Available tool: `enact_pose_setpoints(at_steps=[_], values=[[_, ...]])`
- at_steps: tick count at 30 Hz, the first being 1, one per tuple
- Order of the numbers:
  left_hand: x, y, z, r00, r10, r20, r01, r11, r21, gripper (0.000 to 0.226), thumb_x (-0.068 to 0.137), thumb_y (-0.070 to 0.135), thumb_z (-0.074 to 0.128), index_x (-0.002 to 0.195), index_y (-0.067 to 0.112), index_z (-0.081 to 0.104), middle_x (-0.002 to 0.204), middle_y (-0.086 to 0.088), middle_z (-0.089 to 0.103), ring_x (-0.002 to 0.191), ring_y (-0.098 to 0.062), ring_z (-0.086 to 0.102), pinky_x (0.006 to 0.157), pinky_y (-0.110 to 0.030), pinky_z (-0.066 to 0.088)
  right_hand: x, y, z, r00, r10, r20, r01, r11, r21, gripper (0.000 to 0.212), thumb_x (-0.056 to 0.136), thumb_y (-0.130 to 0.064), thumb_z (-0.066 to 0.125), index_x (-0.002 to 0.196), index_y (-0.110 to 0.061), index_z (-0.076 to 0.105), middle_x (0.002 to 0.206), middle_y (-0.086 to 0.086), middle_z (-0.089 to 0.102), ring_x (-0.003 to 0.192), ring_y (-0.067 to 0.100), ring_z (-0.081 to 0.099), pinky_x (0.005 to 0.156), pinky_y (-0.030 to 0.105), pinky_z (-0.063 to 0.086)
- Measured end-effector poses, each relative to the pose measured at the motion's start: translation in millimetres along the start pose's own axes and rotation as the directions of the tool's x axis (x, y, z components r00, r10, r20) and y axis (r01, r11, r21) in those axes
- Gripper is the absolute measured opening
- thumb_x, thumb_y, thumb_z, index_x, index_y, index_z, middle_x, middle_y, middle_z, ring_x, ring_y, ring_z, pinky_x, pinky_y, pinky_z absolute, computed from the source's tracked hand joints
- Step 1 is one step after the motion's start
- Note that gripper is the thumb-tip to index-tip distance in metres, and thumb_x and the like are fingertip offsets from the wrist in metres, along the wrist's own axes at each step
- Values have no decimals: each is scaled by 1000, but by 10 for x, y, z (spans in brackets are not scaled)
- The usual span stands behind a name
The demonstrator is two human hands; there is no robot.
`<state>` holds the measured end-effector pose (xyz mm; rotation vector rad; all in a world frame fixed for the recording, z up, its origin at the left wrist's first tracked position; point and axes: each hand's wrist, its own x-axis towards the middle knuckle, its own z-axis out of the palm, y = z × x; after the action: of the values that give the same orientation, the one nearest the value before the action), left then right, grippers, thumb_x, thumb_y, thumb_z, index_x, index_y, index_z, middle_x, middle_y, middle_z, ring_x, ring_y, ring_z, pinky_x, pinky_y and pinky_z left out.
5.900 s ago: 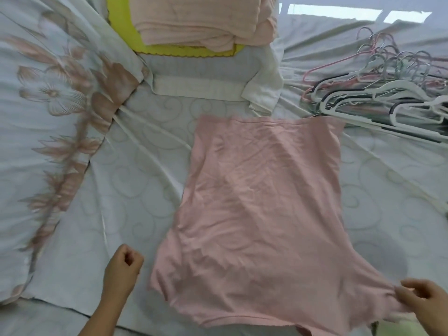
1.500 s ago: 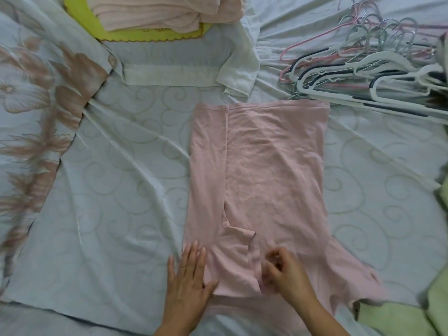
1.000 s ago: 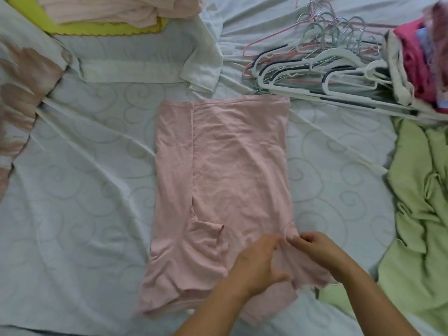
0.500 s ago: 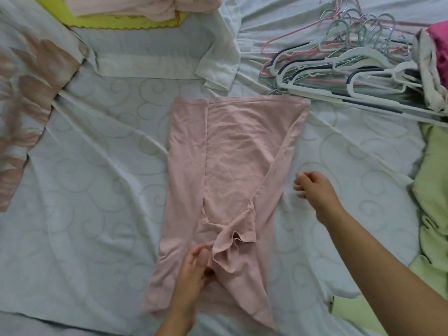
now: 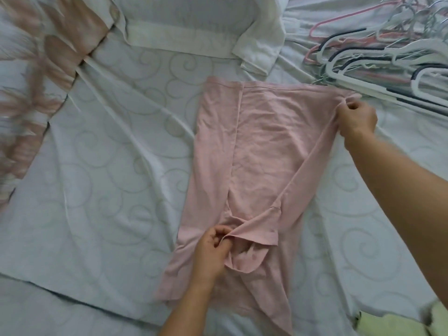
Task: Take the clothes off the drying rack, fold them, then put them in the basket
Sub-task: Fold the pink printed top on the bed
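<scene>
Both hands were pinching the pink top (image 5: 261,146) when I checked the feed: left hand (image 5: 211,253) on the sleeve edge at the near end, right hand (image 5: 356,117) on the far right corner, well apart, with that side strip lifted between them and the rest flat on the bed sheet (image 5: 121,166). My worry was the limp fabric sagging mid-span and landing crooked, or a tug dragging the already folded left flap open. That far corner also sat just beside the hanger pile (image 5: 388,59), so I figured a hook could snag it.
</scene>
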<state>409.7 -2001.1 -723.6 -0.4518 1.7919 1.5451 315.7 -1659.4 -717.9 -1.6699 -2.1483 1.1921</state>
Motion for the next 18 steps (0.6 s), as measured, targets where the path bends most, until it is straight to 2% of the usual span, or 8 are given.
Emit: enact_pose_setpoints(at_steps=[2,4,6,9,12,14,16,18], values=[[-35,47,-150,978,-202,60,210,911,-354,16,85,-5,52,91,6,62,86,-6,73,83,-20,64,74,-27,52,-115,-166,12,998,-4,69,-9,982,188,22,85,-15,44,71,-23,58,67,-1,53,59,16,54,50,25,42],[-75,54,-299,950,-312,1,275,837,-474,18,88,-2,48,95,5,63,83,-9,72,73,-17,67,63,-25,54,-254,-387,107,985,-40,170,-16,948,317,24,86,-6,42,71,-19,53,63,2,51,42,8,49,38,20,37],[-118,-35,-469,927,-339,-158,237,858,-455,16,89,2,48,86,9,62,78,-8,68,69,-18,66,54,-21,52,-411,-566,254,951,-122,283,8,927,374,14,91,-7,44,87,-8,58,74,7,55,48,9,55,43,21,46],[-221,-150,-660,910,-3,-414,42,996,85,23,77,42,59,83,21,54,83,-1,63,85,-18,64,71,-23,48,-608,-543,487,910,-176,375,72,958,277,34,95,-18,49,123,0,47,105,8,54,88,20,60,81,36,56],[-304,-134,-599,888,433,-158,-256,750,610,45,68,55,57,93,18,57,92,3,57,86,-13,57,77,-13,40,-870,-220,537,866,-335,371,353,935,20,35,94,-18,50,125,-1,49,124,14,49,106,22,53,94,30,43],[-233,-128,-488,892,451,17,-284,532,798,61,68,56,63,110,13,59,98,0,59,91,-19,57,82,-25,43,-1149,120,473,801,-485,350,533,844,-50,32,91,-17,47,116,3,55,120,21,50,107,31,51,94,32,40],[-137,-51,-404,936,351,27,-219,522,825,69,74,48,68,134,26,43,99,7,57,97,-18,56,89,-33,43,-1493,534,393,726,-579,371,644,761,-74,40,85,-23,41,111,3,58,119,23,50,111,34,48,97,33,36],[-75,-8,-373,952,302,44,-198,502,842,49,83,38,64,127,42,44,85,15,48,94,-14,54,88,-32,39,-1890,946,283,694,-567,445,664,743,-89,40,83,-28,41,111,-3,57,120,11,46,107,26,46,95,26,36]])
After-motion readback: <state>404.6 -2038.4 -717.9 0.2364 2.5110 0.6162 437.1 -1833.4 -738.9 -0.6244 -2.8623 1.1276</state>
